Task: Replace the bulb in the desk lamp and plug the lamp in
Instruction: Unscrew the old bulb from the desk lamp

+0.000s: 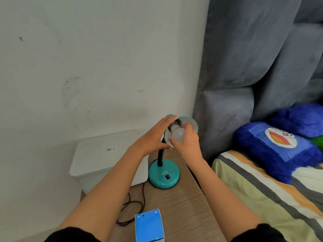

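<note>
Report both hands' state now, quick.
Left hand: open, straight fingers steadying the lamp shade.
Right hand: closed around the bulb at the shade's socket.

Both forearms reach forward, converging. The left grip (152, 138) is spread, fingers nearly straight; the right grip (188, 145) curls, seemingly pinching, round the bulb (178, 136).
</note>
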Available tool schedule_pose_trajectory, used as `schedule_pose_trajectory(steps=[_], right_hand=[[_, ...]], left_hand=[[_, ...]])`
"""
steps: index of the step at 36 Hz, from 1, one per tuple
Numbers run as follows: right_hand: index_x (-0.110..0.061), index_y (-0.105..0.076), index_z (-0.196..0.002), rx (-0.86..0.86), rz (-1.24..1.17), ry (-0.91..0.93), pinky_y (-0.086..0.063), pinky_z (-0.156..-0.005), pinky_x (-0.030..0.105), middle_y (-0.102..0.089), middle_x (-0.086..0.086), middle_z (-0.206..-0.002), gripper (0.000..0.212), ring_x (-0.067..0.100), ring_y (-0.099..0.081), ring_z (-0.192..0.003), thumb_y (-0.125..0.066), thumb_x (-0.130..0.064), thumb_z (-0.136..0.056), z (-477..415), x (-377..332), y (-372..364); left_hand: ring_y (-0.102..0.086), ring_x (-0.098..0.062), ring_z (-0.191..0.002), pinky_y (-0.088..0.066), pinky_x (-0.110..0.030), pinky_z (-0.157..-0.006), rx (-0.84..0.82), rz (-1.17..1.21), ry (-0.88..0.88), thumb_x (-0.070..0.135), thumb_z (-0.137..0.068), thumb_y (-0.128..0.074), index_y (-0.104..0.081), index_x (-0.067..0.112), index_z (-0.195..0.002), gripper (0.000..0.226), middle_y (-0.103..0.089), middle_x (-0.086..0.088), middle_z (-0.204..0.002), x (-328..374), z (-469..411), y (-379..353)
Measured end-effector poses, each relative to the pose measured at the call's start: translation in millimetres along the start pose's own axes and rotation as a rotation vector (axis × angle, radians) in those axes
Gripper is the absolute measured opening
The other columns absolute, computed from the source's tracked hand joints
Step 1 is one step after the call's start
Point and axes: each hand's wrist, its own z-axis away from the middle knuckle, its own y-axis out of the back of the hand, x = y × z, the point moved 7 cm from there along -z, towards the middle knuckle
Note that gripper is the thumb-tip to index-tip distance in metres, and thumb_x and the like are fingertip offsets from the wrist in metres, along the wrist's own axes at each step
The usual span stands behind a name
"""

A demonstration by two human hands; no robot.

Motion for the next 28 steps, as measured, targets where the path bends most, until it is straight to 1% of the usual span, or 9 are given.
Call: schedule_pose_trajectory(steps=[3, 7, 9, 12, 14, 16, 19, 23, 28], right_hand=[[-0.006, -0.038, -0.132, 0.031, -0.011, 0.044, -0.037, -0.1, 0.032, -0.043, 0.014, -0.132, 0.063, 0.027, -0.041, -0.123, -0.069, -0.025, -0.081, 5.3, -2.2, 0.0], [-0.004, -0.027, -0.141, 0.005, -0.085, 0.012, -0.039, -0.104, 0.039, -0.034, 0.016, -0.136, 0.062, 0.029, -0.04, -0.125, -0.053, -0.033, -0.092, 10.1, -6.2, -8.4], [-0.003, -0.029, -0.139, 0.0, -0.072, -0.003, -0.04, -0.101, 0.038, -0.035, 0.017, -0.136, 0.061, 0.03, -0.041, -0.124, -0.055, -0.032, -0.091, 9.0, -7.9, -8.8], [-0.004, -0.037, -0.133, 0.032, -0.007, 0.066, -0.039, -0.102, 0.035, -0.04, 0.015, -0.131, 0.061, 0.027, -0.04, -0.121, -0.067, -0.019, -0.082, 9.0, -10.6, -3.9], [-0.005, -0.041, -0.13, 0.054, 0.057, 0.14, -0.034, -0.104, 0.031, -0.044, 0.014, -0.129, 0.062, 0.027, -0.039, -0.122, -0.069, -0.009, -0.075, 10.9, -12.3, -1.0], [-0.007, -0.041, -0.132, 0.073, 0.088, 0.173, -0.029, -0.105, 0.026, -0.043, 0.013, -0.131, 0.062, 0.027, -0.036, -0.125, -0.066, -0.004, -0.075, 13.5, -12.6, 0.8], [-0.007, -0.035, -0.136, 0.063, 0.083, 0.17, -0.031, -0.107, 0.032, -0.038, 0.012, -0.135, 0.064, 0.027, -0.033, -0.128, -0.063, -0.005, -0.079, 16.7, -12.0, -0.8], [-0.008, -0.033, -0.136, 0.036, 0.091, 0.183, -0.039, -0.106, 0.038, -0.034, 0.011, -0.134, 0.062, 0.028, -0.037, -0.126, -0.062, -0.011, -0.082, 18.4, -12.2, -3.1], [-0.008, -0.034, -0.135, 0.055, 0.045, 0.17, -0.04, -0.103, 0.033, -0.035, 0.011, -0.132, 0.061, 0.026, -0.041, -0.123, -0.063, -0.012, -0.082, 20.7, -10.8, 4.8]], left_hand=[[-0.026, 0.002, -0.131, -0.026, -0.018, -0.109, 0.007, 0.012, -0.004, 0.009, -0.071, -0.078, -0.018, 0.035, -0.144, 0.099, -0.026, 0.008, -0.149, -0.9, 2.3, 0.3], [-0.024, 0.006, -0.13, -0.025, -0.015, -0.108, 0.003, 0.006, -0.003, 0.007, -0.071, -0.078, -0.018, 0.034, -0.144, 0.099, -0.027, 0.008, -0.15, -1.9, 2.6, -1.3], [-0.024, 0.005, -0.131, -0.024, -0.015, -0.108, 0.006, 0.001, 0.001, 0.007, -0.07, -0.078, -0.018, 0.033, -0.145, 0.099, -0.026, 0.008, -0.151, -3.1, 3.1, -0.6], [-0.026, -0.001, -0.135, -0.028, -0.022, -0.112, -0.002, 0.009, 0.005, 0.008, -0.07, -0.079, -0.018, 0.035, -0.145, 0.1, -0.026, 0.009, -0.151, -4.6, 4.6, 0.9], [-0.029, -0.003, -0.135, -0.03, -0.026, -0.112, -0.006, 0.009, -0.001, 0.011, -0.07, -0.079, -0.019, 0.036, -0.144, 0.099, -0.027, 0.01, -0.15, -3.8, 6.0, 2.4], [-0.03, -0.004, -0.135, -0.032, -0.029, -0.112, -0.004, 0.017, -0.006, 0.015, -0.07, -0.08, -0.02, 0.035, -0.144, 0.098, -0.029, 0.01, -0.15, -2.8, 7.9, 3.9], [-0.032, -0.004, -0.134, -0.034, -0.031, -0.112, 0.0, 0.026, -0.005, 0.016, -0.07, -0.08, -0.02, 0.036, -0.144, 0.098, -0.029, 0.011, -0.149, -3.6, 10.3, 5.7], [-0.03, 0.001, -0.134, -0.033, -0.028, -0.112, 0.001, 0.023, 0.002, 0.015, -0.07, -0.08, -0.02, 0.038, -0.144, 0.097, -0.027, 0.015, -0.15, -4.7, 12.2, 7.1], [-0.027, 0.002, -0.135, -0.03, -0.026, -0.113, -0.013, 0.011, 0.002, 0.017, -0.074, -0.078, -0.016, 0.04, -0.144, 0.096, -0.024, 0.015, -0.152, 2.0, 9.9, 5.9]])
